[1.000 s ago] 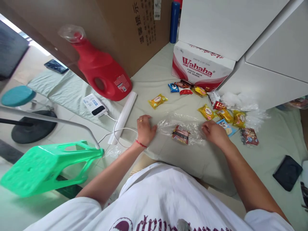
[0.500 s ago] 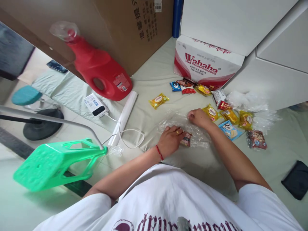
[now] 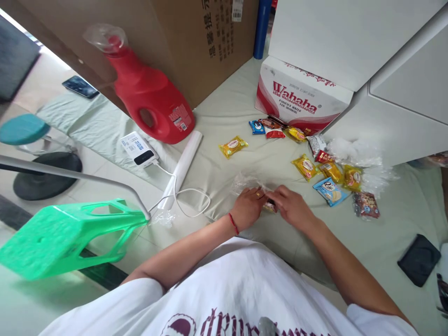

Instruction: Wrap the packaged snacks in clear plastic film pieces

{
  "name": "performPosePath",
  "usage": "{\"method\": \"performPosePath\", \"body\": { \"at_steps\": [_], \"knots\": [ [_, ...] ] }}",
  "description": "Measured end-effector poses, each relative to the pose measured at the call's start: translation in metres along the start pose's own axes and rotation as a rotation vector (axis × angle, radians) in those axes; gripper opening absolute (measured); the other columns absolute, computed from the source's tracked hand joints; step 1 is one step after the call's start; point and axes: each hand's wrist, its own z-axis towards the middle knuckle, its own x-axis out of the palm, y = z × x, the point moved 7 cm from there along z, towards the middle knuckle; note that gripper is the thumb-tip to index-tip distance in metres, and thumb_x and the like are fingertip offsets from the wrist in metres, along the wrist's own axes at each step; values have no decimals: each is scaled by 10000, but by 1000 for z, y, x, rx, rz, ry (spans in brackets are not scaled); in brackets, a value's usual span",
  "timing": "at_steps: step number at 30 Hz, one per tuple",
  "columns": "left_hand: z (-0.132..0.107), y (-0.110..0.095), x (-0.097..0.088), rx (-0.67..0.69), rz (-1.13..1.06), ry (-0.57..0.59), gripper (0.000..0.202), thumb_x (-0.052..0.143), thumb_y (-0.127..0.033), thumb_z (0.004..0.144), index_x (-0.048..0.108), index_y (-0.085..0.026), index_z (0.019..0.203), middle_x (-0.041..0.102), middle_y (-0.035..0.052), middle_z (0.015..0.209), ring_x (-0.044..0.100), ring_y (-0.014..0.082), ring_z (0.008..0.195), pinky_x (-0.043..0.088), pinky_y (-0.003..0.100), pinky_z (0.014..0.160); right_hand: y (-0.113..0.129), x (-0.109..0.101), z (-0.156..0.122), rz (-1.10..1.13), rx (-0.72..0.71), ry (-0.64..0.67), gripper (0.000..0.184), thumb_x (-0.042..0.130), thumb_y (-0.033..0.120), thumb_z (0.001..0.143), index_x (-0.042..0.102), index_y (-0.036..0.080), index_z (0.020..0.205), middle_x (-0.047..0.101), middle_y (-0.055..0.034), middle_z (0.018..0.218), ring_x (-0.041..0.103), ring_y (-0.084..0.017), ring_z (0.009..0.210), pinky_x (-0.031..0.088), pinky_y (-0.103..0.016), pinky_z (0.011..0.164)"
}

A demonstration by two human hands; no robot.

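Observation:
A small brown-and-pink snack packet (image 3: 270, 206) lies on the cloth close to my body, mostly covered by my hands. Crumpled clear plastic film (image 3: 248, 180) spreads out behind it. My left hand (image 3: 248, 209), with a ring and a red wrist cord, is closed over the packet's left side. From the right, my right hand (image 3: 293, 206) has its fingers closed on the film against the packet. To the right lie yellow snack packets (image 3: 305, 167), a blue snack packet (image 3: 331, 191) and a brown snack packet (image 3: 366, 206). A single yellow packet (image 3: 233, 146) lies apart behind my hands.
A Wahaha carton (image 3: 297, 95) stands at the back, with crumpled plastic (image 3: 362, 156) to its front right. On the left are a red jug (image 3: 157, 105), a white roll (image 3: 180, 170), a cabled power bank (image 3: 139, 148) and a green stool (image 3: 70, 233). A black pouch (image 3: 419, 260) lies far right.
My right hand has moved left and toward my body, bringing the film over the packet beside my left hand. The film's spread is smaller. The view has shifted slightly.

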Motion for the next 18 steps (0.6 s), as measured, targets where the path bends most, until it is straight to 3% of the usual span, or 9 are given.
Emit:
{"method": "performPosePath", "body": {
  "at_steps": [3, 5, 8, 10, 12, 15, 17, 18],
  "knots": [
    [-7, 17, -2, 22, -321, -32, 363, 447, -138, 958, 782, -231, 1061, 766, 95, 1089, 694, 248, 1060, 554, 436, 946, 5, 28, -11, 54, -4, -18, 523, 397, 150, 1026, 588, 322, 1482, 631, -82, 1009, 619, -205, 849, 540, -317, 755],
    [-16, 39, -8, -28, -565, -99, 356, 447, -139, 909, 782, -240, 976, 775, 61, 1086, 710, 220, 1034, 571, 398, 938, 6, 39, -12, 71, 18, -8, 539, 403, 126, 1016, 601, 325, 1476, 633, -81, 1020, 614, -204, 853, 530, -312, 752],
    [-31, 87, -25, -329, -719, -333, 280, 447, -203, 900, 724, -200, 861, 759, 64, 992, 707, 209, 928, 581, 372, 879, 10, 44, -9, 14, 75, 73, 506, 449, 123, 1008, 665, 321, 1420, 642, -87, 1019, 604, -212, 844, 478, -304, 729],
    [-37, 105, -40, -513, -648, -509, 265, 456, -298, 954, 695, -189, 990, 729, 83, 1053, 685, 223, 985, 568, 391, 920, 15, 44, -5, -72, 109, 136, 495, 474, 121, 1003, 683, 317, 1406, 657, -104, 1061, 617, -233, 881, 449, -314, 740],
    [-31, 103, -50, -553, -509, -581, 372, 524, -417, 971, 617, -184, 1246, 662, 132, 1265, 629, 274, 1190, 520, 458, 1048, 21, 43, -1, -145, 128, 171, 490, 489, 112, 996, 692, 312, 1395, 666, -121, 1114, 633, -258, 939, 437, -329, 770],
    [-1, 78, -43, -455, -299, -432, 719, 734, -501, 847, 485, -203, 1453, 435, 200, 1578, 345, 416, 1519, 320, 635, 1221, 28, 42, 2, -185, 138, 146, 461, 506, 114, 999, 709, 311, 1363, 664, -135, 1161, 641, -282, 1013, 433, -346, 817],
    [14, 71, -29, -423, -224, -277, 727, 820, -440, 759, 552, -232, 1402, 370, 184, 1644, 191, 475, 1580, 214, 730, 1231, 29, 43, 2, -178, 133, 116, 448, 499, 124, 1012, 708, 315, 1360, 658, -140, 1185, 637, -285, 1041, 434, -351, 836],
    [17, 72, -22, -410, -224, -206, 638, 830, -386, 737, 616, -235, 1319, 407, 175, 1626, 204, 478, 1576, 208, 746, 1226, 28, 44, 1, -165, 130, 109, 442, 496, 131, 1018, 709, 316, 1359, 656, -140, 1192, 633, -283, 1045, 435, -351, 837]
  ]
}}
